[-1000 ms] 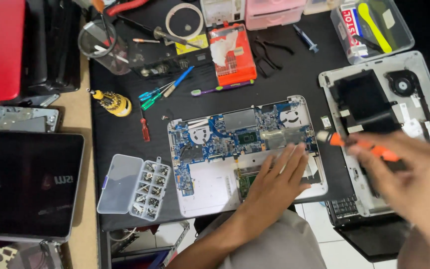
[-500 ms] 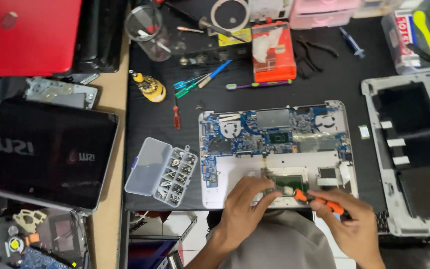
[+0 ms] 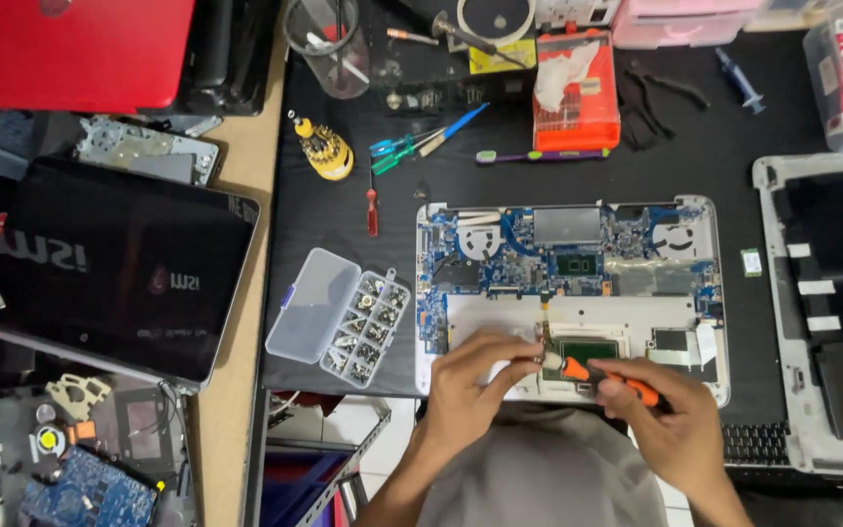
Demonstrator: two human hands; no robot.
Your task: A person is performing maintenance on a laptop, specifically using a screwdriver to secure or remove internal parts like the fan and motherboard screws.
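An opened silver laptop [image 3: 695,376] lies on the black mat with its blue circuit board [image 3: 568,256] exposed. My right hand [image 3: 670,420] grips an orange-handled screwdriver [image 3: 597,374] whose tip points at the lower middle of the laptop, beside a dark green rectangular part [image 3: 587,348]. My left hand [image 3: 475,385] rests on the laptop's front edge, and its fingertips pinch the screwdriver's shaft near the tip. A clear plastic screw box [image 3: 339,317] stands open to the left of the laptop.
A black laptop [image 3: 109,268] and a red one [image 3: 70,49] lie at left. Loose screwdrivers [image 3: 412,146], a yellow bit holder [image 3: 324,148], an orange bit case [image 3: 576,93] and a clear cup [image 3: 329,39] sit behind. A removed silver laptop cover [image 3: 822,312] lies right.
My right hand brought the orange screwdriver from the right side down to the laptop's front middle. My left hand shifted onto its shaft. The view slid so the laptop sits further right.
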